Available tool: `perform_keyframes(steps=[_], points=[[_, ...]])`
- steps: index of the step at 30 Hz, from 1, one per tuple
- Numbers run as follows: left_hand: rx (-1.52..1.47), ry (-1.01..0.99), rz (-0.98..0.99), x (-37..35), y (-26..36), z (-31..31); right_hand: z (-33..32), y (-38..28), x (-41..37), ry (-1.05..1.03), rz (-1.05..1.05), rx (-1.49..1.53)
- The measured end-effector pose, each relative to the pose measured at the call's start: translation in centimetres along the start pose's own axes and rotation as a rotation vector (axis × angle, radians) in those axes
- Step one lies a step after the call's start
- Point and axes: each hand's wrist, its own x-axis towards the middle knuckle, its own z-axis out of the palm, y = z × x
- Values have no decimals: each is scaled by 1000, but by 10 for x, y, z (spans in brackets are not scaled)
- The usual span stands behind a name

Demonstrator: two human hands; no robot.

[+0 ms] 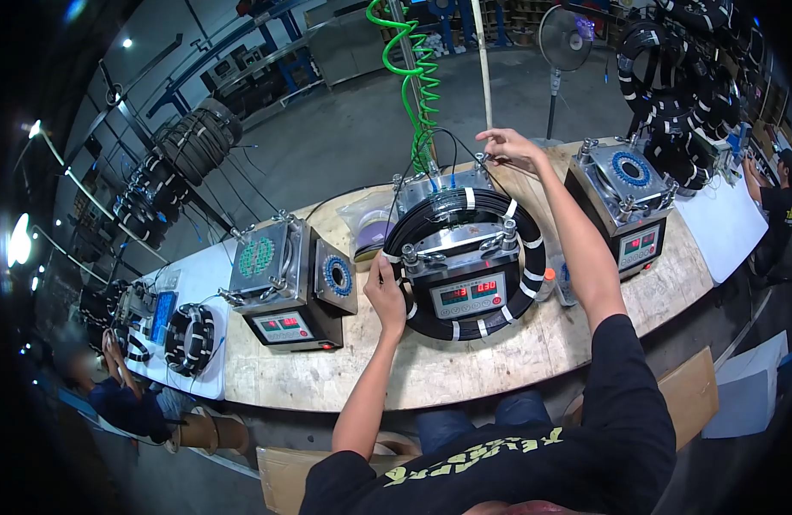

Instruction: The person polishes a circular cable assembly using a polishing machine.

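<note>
A coil of black cable with white tape bands hangs around the front of the middle machine, whose red digits show. On the coil's left side, my left hand is closed with its fingers wrapped round the cable. My right hand is raised at the machine's back right corner, near a metal knob. Its index finger is stretched out and the other fingers are curled; whether it touches the thin black cable there I cannot tell. Blue connectors stand on top of the machine.
Similar machines stand left and right on the wooden table. A green coiled hose hangs behind the middle one. More cable coils lie at the left. One person sits far left, another far right.
</note>
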Motion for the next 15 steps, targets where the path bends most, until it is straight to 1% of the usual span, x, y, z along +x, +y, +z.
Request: perform_keyframes(steps=[1, 4, 5, 7, 8, 9, 11, 12, 13, 15], points=[[4, 0, 3, 0, 1, 0, -3, 5, 1, -42, -19, 2], [15, -6, -3, -1, 3, 0, 3, 22, 8, 99, -31, -260], [19, -10, -12, -1, 3, -1, 3, 41, 23, 121, -141, -232], [3, -3, -9, -1, 4, 0, 6, 79, 48, 323, -204, -301], [-18, 6, 3, -1, 4, 2, 7, 86, 53, 425, -234, -334], [-37, 16, 17, -1, 4, 3, 11, 81, 52, 492, -97, -402], [-20, -7, -6, 0, 5, 1, 21, 46, 39, 535, -61, -564], [-9, -20, -22, -2, 6, 0, 24, 41, 35, 554, -38, -645], [-33, -5, -4, -2, 7, 2, 18, 44, 44, 501, 37, -608], [-32, 4, 13, -2, 7, 2, 13, 38, 44, 430, 67, -660]])
